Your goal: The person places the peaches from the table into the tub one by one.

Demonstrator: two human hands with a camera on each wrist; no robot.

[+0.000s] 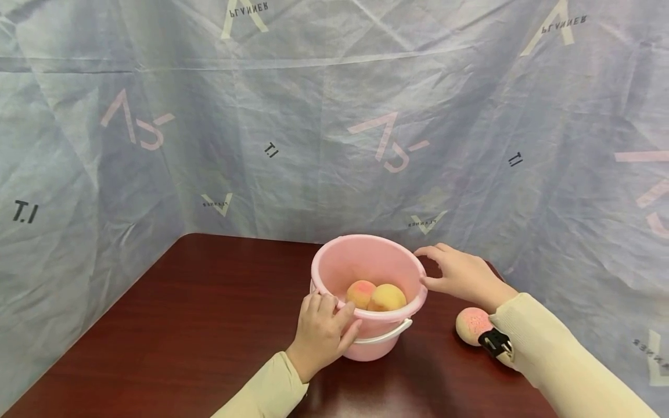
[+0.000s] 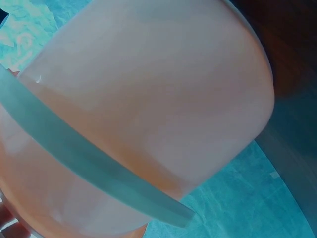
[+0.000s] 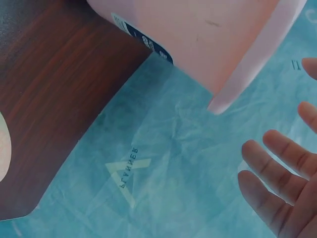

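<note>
A pink bucket (image 1: 366, 348) with a white handle (image 1: 384, 335) stands on the table. Inside it lie two peaches, a pink-and-yellow one (image 1: 360, 294) and a yellower one (image 1: 388, 298). At the near left rim, my left hand (image 1: 321, 334) grips the bucket with its fingertips over the edge. In the left wrist view the bucket wall (image 2: 163, 89) fills most of the picture. My right hand (image 1: 465, 273) is beside the right rim, its fingers spread; in the right wrist view those fingers (image 3: 282, 168) are apart from the bucket (image 3: 198, 39).
A pink-and-cream peach (image 1: 472, 326) lies on the dark red table (image 1: 172, 325), right of the bucket. Another pale round thing (image 1: 507, 360) is partly hidden under my right wrist. A grey printed cloth (image 1: 313, 116) hangs behind and along the sides.
</note>
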